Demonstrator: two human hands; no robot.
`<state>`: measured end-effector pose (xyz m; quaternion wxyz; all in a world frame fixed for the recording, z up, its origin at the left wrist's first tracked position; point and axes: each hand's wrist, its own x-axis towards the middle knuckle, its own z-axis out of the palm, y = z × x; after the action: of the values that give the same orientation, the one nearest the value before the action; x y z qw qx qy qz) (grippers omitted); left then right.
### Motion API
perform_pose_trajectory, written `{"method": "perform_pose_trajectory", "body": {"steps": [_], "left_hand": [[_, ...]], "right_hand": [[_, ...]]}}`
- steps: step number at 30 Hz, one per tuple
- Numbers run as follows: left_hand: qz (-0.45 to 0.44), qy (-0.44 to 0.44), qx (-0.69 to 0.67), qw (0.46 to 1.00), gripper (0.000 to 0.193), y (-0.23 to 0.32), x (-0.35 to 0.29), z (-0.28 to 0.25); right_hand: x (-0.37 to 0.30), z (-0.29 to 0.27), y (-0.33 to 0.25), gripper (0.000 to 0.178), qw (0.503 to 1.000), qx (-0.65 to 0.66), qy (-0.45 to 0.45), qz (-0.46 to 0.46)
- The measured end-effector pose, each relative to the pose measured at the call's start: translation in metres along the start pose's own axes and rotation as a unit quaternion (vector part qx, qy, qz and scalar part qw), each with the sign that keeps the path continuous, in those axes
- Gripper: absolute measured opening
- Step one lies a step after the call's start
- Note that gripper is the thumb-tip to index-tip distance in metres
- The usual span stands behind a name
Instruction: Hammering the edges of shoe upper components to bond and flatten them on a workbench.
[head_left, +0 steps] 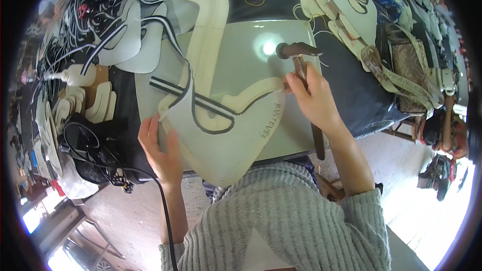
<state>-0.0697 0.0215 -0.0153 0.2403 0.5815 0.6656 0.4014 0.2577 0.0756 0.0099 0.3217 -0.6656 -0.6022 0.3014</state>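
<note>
My right hand (317,97) is closed around the handle of a hammer (300,65). Its dark head is uppermost, above the right part of a pale heart-shaped panel (226,150) with handwriting on it. The panel lies on a smooth greyish board (241,50) and overhangs the near edge. A black-and-white strip (190,85) lies across the panel, curving in a loop along its inner edge. At the panel's left edge my left hand (163,155) rests with thumb and fingers apart, its thumb over the panel. A long cream angled piece (203,35) extends away beyond the panel.
Black-and-white strips (95,10) are heaped at the far left beside grey cut pieces (135,50). A white bottle (80,75) and cream pieces (103,100) are at left. A black cable (163,195) hangs past my left arm. More cream pieces (346,15) lie far right.
</note>
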Motion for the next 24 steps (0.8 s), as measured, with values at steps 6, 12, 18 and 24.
{"method": "perform_pose_trajectory", "body": {"steps": [6, 12, 18, 24], "left_hand": [[-0.065, 0.148, -0.292, 0.943, 0.056, 0.027, 0.001, 0.009], [0.057, -0.027, -0.184, 0.981, 0.048, 0.033, 0.064, 0.013], [0.267, -0.042, 0.046, 0.962, 0.056, 0.048, 0.018, 0.039], [0.278, -0.112, 0.068, 0.952, 0.060, 0.044, -0.024, 0.057]], "right_hand": [[-0.002, -0.003, 0.001, 0.022, 0.983, 0.134, -0.091, 0.084], [-0.042, -0.031, -0.014, 0.020, 0.931, 0.256, -0.200, 0.168], [-0.062, -0.039, -0.004, 0.014, 0.977, 0.153, -0.107, 0.100], [-0.050, -0.003, -0.026, 0.014, 0.968, 0.127, -0.213, 0.039]]}}
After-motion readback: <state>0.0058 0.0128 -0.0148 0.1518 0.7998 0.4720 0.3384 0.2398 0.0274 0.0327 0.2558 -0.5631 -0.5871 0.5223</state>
